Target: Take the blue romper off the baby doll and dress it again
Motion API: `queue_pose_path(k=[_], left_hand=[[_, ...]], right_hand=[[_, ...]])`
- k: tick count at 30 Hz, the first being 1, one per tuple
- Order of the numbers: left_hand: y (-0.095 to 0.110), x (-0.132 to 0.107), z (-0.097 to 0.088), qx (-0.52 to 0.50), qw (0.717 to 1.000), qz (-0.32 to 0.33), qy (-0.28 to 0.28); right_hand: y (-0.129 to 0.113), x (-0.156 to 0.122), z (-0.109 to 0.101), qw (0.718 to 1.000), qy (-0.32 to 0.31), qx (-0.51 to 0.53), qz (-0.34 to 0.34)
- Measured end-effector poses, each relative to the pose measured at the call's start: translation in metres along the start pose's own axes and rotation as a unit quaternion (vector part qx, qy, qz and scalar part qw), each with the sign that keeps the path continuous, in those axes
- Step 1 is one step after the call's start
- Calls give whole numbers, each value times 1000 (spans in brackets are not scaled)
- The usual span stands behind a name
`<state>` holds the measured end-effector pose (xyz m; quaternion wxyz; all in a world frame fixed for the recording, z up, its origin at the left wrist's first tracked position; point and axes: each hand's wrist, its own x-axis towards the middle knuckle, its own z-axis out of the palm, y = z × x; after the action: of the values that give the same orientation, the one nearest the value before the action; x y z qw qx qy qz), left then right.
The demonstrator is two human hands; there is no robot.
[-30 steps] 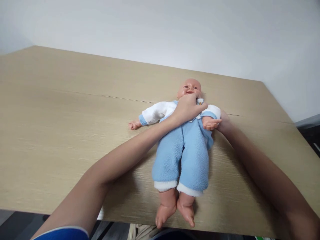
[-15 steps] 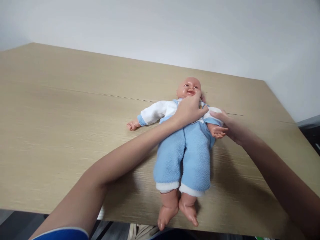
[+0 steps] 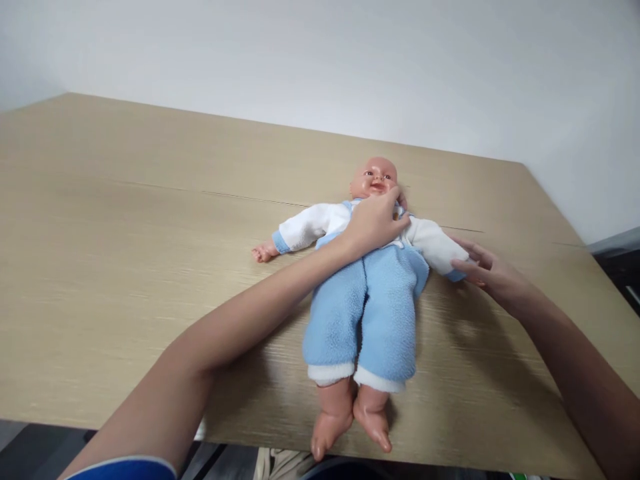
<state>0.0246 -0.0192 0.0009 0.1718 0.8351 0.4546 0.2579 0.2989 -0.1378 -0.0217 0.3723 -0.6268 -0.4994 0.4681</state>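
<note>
A baby doll [image 3: 387, 303] in a fleecy light-blue and white outfit lies on its back, its bald head away from me and its bare feet near the table's front edge. My left hand [image 3: 375, 220] lies across the doll's chest, with fingers and thumb closed around the clothing at its shoulder and neck on the right. Out at the right, my right hand [image 3: 497, 277] holds the blue-cuffed end of the doll's white sleeve [image 3: 435, 245] between thumb and fingers. It mostly covers the doll's hand there. The doll's other arm [image 3: 305, 225] stretches out to the left, untouched.
The doll rests on a light wood-grain table [image 3: 125, 280] with thin seam lines across it. A pale wall [image 3: 320, 60] rises behind the far edge. Something dark [image 3: 620, 267] stands beyond the table's right edge.
My right hand has moved outward to the right, from the upper sleeve to the cuff. The doll's arm on that side, bent before, is now stretched out with its sleeve extended. My left hand stays put.
</note>
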Motion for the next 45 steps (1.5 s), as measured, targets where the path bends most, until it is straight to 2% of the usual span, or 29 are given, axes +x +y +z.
queue_pose_path(k=[6,9,13,15,19,21,22,24,26,28,32,35,37,40,43,45], left_hand=[[0,0,0,4,1000,0,-2],[-1,-1,0,7,1000,0,0],[-1,0,0,1,1000,3,2],[-2,0,-2,2,1000,20,4],[-9,-11,-15,13,996,87,24],[-18,-24,-25,17,994,96,40],[-24,-32,-30,15,994,96,48],[-37,-49,-38,2,993,97,64],[-51,-67,-43,-18,992,90,82],[-64,-83,-46,-35,992,66,97],[-82,-103,-45,-60,994,23,85],[-88,-107,-45,-50,996,17,74],[-89,-107,-45,-38,997,18,70],[-91,-107,-44,-29,997,11,71],[-92,-108,-43,-23,997,1,74],[-93,-110,-43,-24,997,0,69]], right_hand=[[32,13,-19,987,111,-47,-103],[41,21,-27,983,114,-68,-123],[49,22,-27,973,112,-124,-159],[50,20,-24,951,134,-192,-201],[38,8,-10,861,187,-358,-309],[26,-3,5,835,183,-385,-348],[20,-8,14,838,163,-375,-362],[10,-16,34,872,91,-319,-360],[3,-18,52,920,19,-235,-313],[-1,-15,64,954,-29,-163,-249],[-10,6,71,970,-62,-119,-201],[-15,24,72,983,-87,-37,-158],[-14,31,74,987,-81,1,-142],[-10,29,77,976,-22,-95,-194],[-4,16,76,937,53,-229,-258],[2,7,71,909,82,-284,-293]])
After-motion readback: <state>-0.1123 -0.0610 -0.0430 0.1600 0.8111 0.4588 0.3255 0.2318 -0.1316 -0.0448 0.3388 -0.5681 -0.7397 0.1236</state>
